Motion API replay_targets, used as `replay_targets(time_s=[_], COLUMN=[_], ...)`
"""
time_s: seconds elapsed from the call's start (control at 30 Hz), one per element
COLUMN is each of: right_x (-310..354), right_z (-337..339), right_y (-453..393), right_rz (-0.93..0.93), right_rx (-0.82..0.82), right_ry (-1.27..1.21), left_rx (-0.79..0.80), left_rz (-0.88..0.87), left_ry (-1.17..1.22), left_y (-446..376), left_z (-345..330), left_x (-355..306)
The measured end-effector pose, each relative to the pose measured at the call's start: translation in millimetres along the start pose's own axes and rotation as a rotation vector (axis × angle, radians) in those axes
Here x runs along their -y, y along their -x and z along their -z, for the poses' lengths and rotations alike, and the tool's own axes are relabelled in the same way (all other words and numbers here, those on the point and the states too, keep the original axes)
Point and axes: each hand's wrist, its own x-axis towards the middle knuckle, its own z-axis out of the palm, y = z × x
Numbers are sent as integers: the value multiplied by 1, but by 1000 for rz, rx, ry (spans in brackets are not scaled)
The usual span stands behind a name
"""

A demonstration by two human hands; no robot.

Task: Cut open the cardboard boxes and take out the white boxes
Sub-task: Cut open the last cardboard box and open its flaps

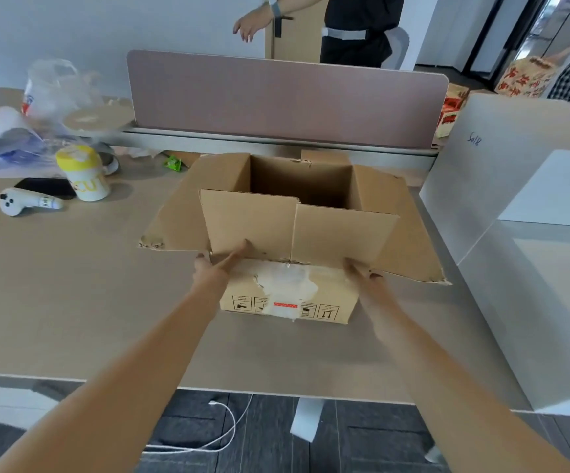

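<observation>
White game controller (21,203), smooth plastic, lying beside a squat white tub with yellow lid (84,174) on the tan matte counter (72,285). Left hand (213,268): fingers pressed up against the near flap, thumb at its edge, gripping the flap's lower-left corner. Corrugated cardboard box (288,295), mid-counter, all four flaps spread open, interior dark; torn clear tape and printed handling symbols on the near wall. Right hand (362,273): fingers curled at the flap's lower-right corner, holding it. Large white boxes (502,206), smooth, rectangular, stacked at the counter's right end.
</observation>
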Motion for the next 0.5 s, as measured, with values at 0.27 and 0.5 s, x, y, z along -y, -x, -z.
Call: replay_targets(time_s=[0.27,0.5], right_x=[0,47], right_z=[-11,0], right_y=[-7,-2], right_rz=[50,297], right_rx=[-94,-135], right_ry=[-79,-34], left_rx=[-42,6], left_rz=[-130,-266], left_ry=[-24,-44], left_y=[-4,10], left_z=[-3,0], left_x=[0,-43])
